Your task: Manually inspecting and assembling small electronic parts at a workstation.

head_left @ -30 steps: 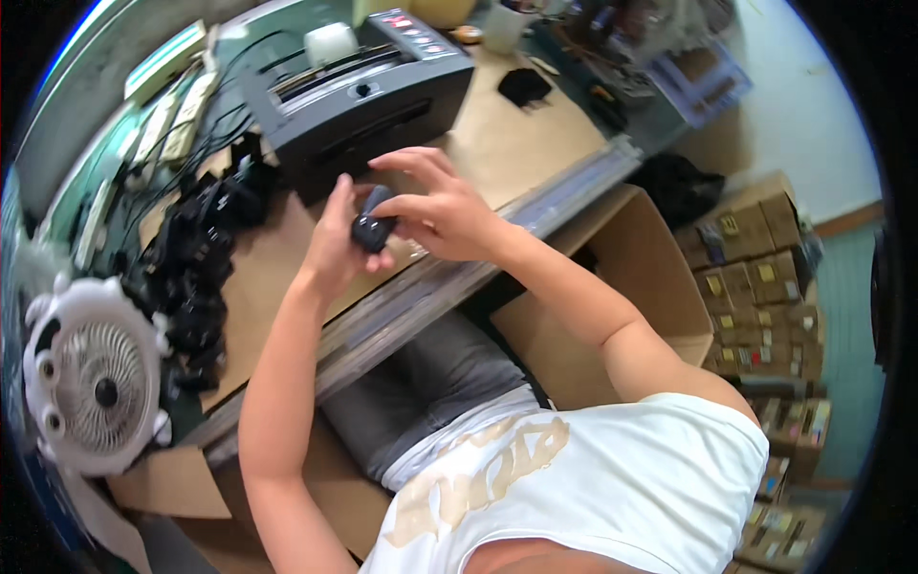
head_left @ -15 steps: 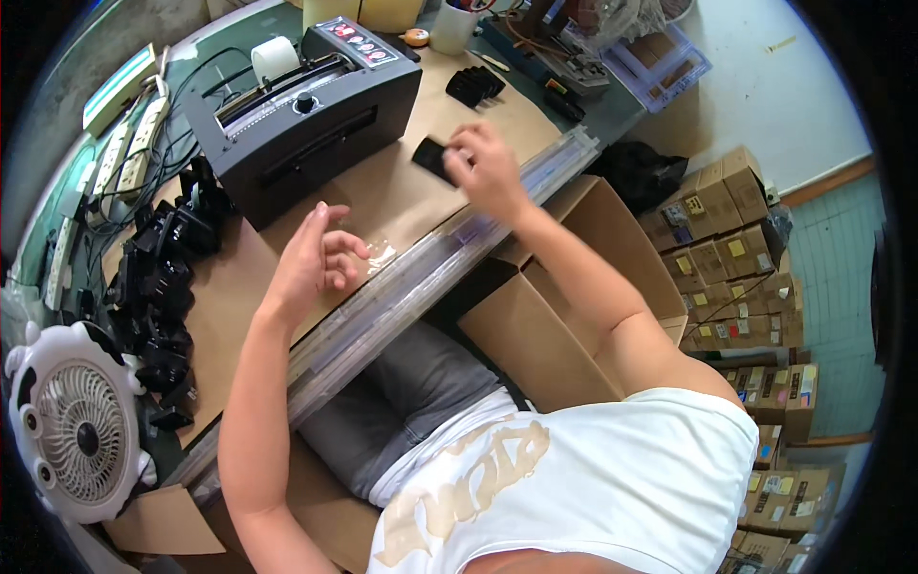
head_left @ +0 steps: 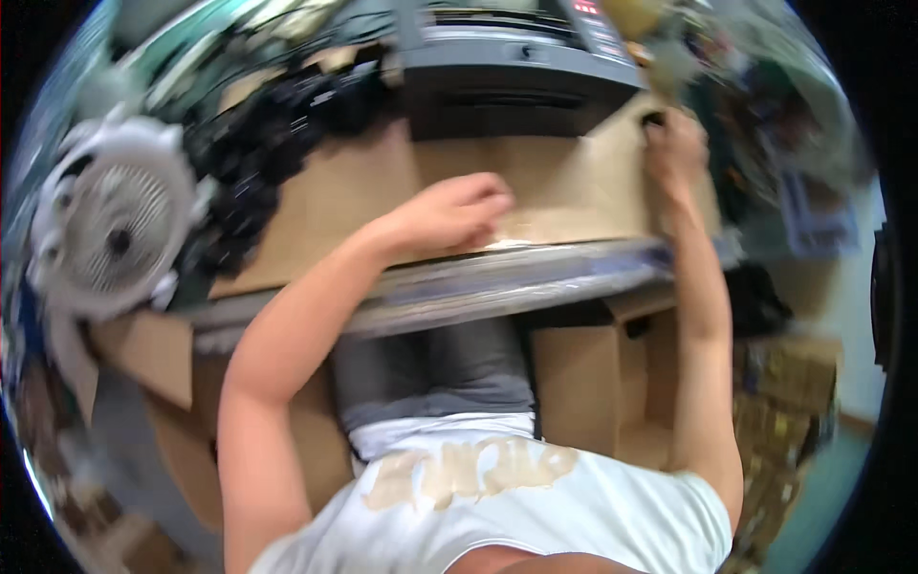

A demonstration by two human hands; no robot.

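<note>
My right hand [head_left: 677, 153] is at the right end of the brown board-covered table, its fingers bent round a black flat piece [head_left: 653, 120]. Blur and the hand itself hide most of that piece and anything under it. My left hand [head_left: 459, 212] hovers over the near part of the table with its fingers curled in, and nothing shows in them. Beyond both hands stands a dark grey desktop machine [head_left: 521, 81] with a slot in its front, a knob and a lit panel. A small shiny clear scrap [head_left: 512, 232] lies beside my left hand.
Black parts with cables [head_left: 258, 153] are heaped on the left, next to a white round fan [head_left: 120, 230]. Clear plastic wraps the table's front edge [head_left: 516, 277]. Open cartons [head_left: 579, 378] stand below it. Stacked boxes [head_left: 779, 402] fill the right side.
My view has swung round to the right. My right hand has gone farther back and right, to where the small black pile lay. My left hand's fingers have curled in.
</note>
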